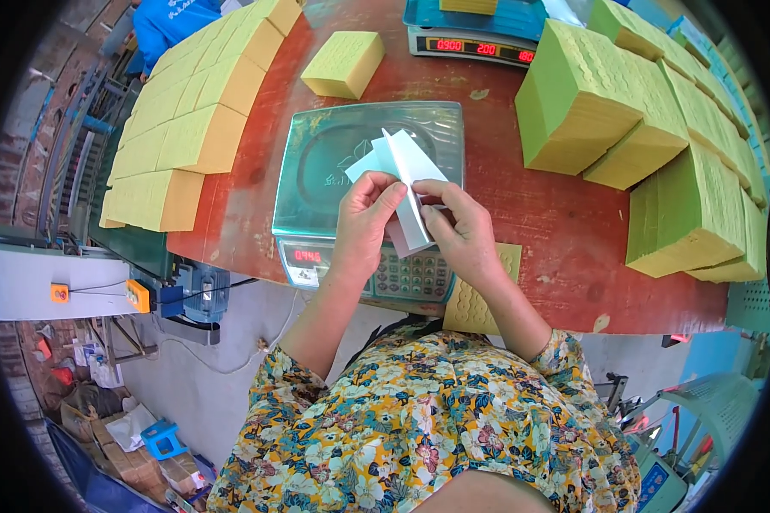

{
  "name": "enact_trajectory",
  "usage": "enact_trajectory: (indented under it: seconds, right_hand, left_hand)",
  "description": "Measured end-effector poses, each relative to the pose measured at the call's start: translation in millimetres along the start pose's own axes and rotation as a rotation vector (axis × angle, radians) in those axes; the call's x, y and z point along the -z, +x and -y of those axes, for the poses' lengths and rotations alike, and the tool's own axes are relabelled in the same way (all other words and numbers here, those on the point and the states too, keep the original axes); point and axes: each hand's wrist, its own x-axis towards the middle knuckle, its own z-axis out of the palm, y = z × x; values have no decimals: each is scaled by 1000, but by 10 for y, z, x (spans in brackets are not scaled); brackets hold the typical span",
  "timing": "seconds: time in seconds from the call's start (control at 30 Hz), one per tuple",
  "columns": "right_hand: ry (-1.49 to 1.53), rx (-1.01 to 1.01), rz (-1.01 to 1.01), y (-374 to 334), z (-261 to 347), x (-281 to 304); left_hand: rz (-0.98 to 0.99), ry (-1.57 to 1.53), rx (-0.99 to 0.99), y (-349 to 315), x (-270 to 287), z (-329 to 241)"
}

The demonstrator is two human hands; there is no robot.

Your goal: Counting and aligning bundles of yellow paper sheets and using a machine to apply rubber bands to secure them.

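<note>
Over a digital weighing scale (312, 162) with a teal platform, I hold some white paper slips (423, 162) in both hands. The slips are folded or layered, and their edges fan upward. My left hand (364, 224) pinches them from the left with thumb and fingers. From the right, my right hand (464, 231) grips the same slips, thumb and fingers pressed together near the fold. The hands are close together, above the scale's front part and keypad. Partly under my right forearm lies a yellow sheet (470, 308) with a wavy embossed pattern, at the table's near edge.
Yellow paper stacks (175, 145) line the table's left side; more yellow stacks (582, 103) fill the right. A single yellow bundle (344, 64) lies beyond the scale. A second scale (475, 38) stands at the back. A person in a blue top (175, 26) is at far left.
</note>
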Motion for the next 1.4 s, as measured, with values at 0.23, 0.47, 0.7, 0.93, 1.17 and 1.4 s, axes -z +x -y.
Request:
enact_trajectory:
  seconds: [0.23, 0.47, 0.7, 0.93, 1.17, 1.4]
  right_hand:
    - [-35, 12, 4, 8, 21, 9]
    - [23, -102, 32, -1, 16, 37]
    - [-17, 244, -282, 102, 82, 271]
    - [-14, -25, 0, 189, 74, 72]
    - [-13, -59, 9, 235, 144, 94]
    - [-173, -46, 90, 327, 151, 100]
  left_hand:
    - [3, 0, -19, 14, 26, 31]
    - [-6, 23, -27, 6, 51, 82]
    - [-19, 102, -19, -7, 85, 69]
    - [-21, 71, -1, -29, 23, 30]
    - [-24, 89, -23, -42, -43, -3]
    - [-34, 139, -49, -26, -24, 21]
